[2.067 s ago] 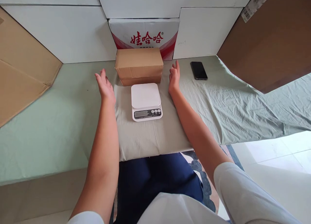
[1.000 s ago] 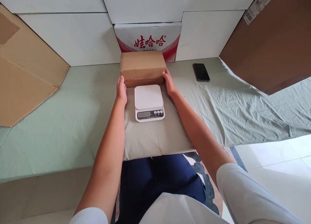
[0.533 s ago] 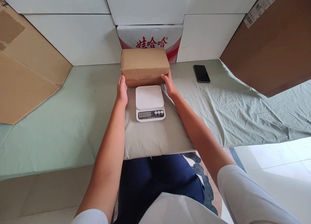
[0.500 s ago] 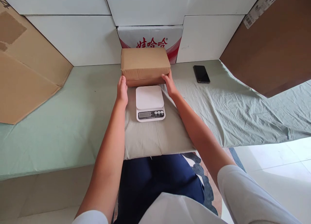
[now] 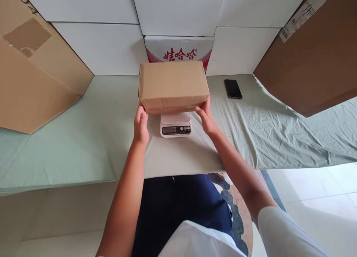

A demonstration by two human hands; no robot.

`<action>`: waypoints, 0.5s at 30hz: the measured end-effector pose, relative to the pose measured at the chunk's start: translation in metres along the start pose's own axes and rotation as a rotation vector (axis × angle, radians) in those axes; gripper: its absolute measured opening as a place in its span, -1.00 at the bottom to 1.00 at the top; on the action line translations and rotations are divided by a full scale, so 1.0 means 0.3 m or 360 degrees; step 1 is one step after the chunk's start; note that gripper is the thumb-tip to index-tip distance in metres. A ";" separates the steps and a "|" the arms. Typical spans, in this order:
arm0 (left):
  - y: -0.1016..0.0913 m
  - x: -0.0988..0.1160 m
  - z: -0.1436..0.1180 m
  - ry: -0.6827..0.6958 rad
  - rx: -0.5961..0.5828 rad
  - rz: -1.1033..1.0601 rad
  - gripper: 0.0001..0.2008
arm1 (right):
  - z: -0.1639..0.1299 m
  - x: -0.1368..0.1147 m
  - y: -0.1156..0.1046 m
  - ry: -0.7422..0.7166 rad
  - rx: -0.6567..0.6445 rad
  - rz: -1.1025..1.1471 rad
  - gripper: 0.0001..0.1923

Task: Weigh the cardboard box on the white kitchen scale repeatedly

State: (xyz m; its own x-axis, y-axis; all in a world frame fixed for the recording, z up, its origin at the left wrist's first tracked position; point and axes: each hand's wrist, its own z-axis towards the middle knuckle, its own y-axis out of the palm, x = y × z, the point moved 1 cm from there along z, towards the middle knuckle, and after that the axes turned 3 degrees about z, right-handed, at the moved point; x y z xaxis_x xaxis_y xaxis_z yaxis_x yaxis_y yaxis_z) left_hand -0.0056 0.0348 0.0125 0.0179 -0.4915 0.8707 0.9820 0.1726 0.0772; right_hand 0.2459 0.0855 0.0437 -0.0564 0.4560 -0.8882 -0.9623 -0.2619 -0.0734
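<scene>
Now the box (image 5: 173,86), which earlier sat behind the scale (image 5: 176,124), was lifted over its platform, hiding most of it; the left hand (image 5: 141,125) and right hand (image 5: 206,117) gripped its lower corners; a phone (image 5: 232,89) lay well apart on the sheet (image 5: 264,123); a printed carton (image 5: 179,50) stood behind.

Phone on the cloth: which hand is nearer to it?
Right. The right hand grips the box's lower right corner, on the side toward the phone; the left hand holds the box's lower left corner, farther away.
</scene>
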 end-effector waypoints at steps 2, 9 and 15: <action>-0.004 0.009 -0.060 -0.0057 -0.0022 0.0032 -0.29 | -0.064 0.001 0.005 0.0052 -0.0001 0.0033 -0.16; -0.010 0.004 -0.105 -0.0159 -0.0018 0.0101 -0.22 | -0.105 0.008 0.015 0.0067 0.0053 0.0061 -0.21; -0.008 -0.011 -0.088 -0.0132 -0.0047 0.0114 -0.21 | -0.099 0.006 0.018 0.0120 0.0093 0.0065 -0.20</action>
State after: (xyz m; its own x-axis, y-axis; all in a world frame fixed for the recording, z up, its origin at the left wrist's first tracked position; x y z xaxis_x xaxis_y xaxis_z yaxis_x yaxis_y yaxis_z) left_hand -0.0029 0.0134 -0.0034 0.0739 -0.4060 0.9109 0.9838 0.1792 0.0001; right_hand 0.2484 0.0597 0.0283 -0.0779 0.3803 -0.9216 -0.9736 -0.2282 -0.0118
